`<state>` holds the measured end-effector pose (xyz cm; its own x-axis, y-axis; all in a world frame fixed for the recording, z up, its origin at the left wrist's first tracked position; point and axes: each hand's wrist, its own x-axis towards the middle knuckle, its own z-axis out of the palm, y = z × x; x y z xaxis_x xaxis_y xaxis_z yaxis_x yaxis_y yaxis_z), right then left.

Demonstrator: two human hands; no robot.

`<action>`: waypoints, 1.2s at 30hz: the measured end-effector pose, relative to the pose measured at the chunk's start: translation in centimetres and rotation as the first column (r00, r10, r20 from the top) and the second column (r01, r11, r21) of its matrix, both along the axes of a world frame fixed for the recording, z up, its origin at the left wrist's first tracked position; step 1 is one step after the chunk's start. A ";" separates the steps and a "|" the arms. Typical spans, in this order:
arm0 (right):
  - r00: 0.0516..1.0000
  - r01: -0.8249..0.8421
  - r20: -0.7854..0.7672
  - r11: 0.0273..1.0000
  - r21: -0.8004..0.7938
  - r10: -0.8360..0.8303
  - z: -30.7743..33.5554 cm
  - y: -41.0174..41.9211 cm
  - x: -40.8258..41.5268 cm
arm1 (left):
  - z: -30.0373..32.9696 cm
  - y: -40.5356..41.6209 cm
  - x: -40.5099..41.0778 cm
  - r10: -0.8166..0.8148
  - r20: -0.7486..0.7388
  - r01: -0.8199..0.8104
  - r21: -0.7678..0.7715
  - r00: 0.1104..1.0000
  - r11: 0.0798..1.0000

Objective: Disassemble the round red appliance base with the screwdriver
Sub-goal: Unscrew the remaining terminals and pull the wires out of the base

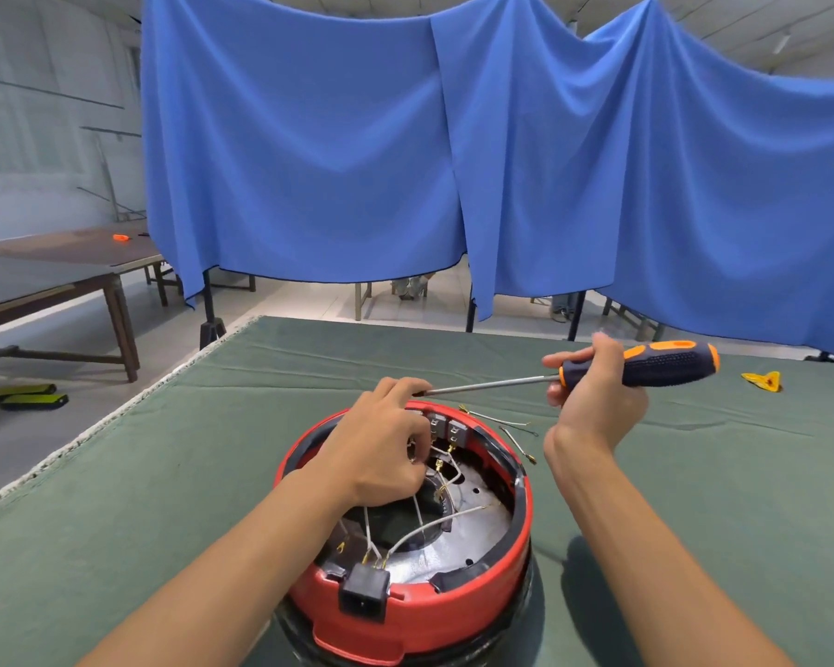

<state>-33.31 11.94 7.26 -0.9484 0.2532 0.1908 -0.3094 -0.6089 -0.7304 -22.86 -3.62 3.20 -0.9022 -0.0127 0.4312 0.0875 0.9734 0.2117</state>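
Round red appliance base on green cloth-covered table, open side up, directly under left hand and below-left of right hand. Black socket block on near rim, on the wrist side of the left hand. Interior exposed: silver metal plate, white wires with brass spade terminals running from the near socket toward the far rim. Row of small grey terminal blocks on far rim, just beyond the left fingertips.

Left hand palm down over far-left part of the base, fingers curled inward among the wires; index finger stretched forward, touching the screwdriver's tip end. Whether a wire or terminal is pinched: cannot tell, fingers hide it.

Right hand clenched around the front of the screwdriver handle, black with orange inserts; handle butt sticks out beyond the hand to the right. Steel shaft runs nearly level from the grip leftward to the left index finger, above the far rim, clear of the base.

Loose wires with ring ends on the cloth just below the right hand, beside the base. Small yellow piece on the cloth past the handle butt. Blue cloth hanging behind the table.
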 end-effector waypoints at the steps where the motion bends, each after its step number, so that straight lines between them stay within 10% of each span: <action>1: 1.000 0.004 -0.002 1.000 -0.001 -0.004 0.1 0.1 -0.2 | 0.0 0.0 0.0 -0.002 0.013 0.002 0.002 1.000 1.000; 13: 0.914 0.132 -0.405 0.948 0.289 -0.004 -2.1 -0.2 0.1 | -0.4 0.1 -0.4 0.033 0.119 -0.017 -0.138 0.992 0.990; 21: 0.828 0.251 -0.511 0.661 0.707 0.232 -3.4 -0.6 0.2 | 0.0 0.2 -0.1 0.000 0.096 0.012 -0.129 0.995 0.992; 36: 0.762 0.158 -0.416 0.480 0.863 0.497 -3.5 -0.8 1.1 | 1.6 0.4 0.4 -0.013 -0.469 -0.088 -0.193 0.883 0.977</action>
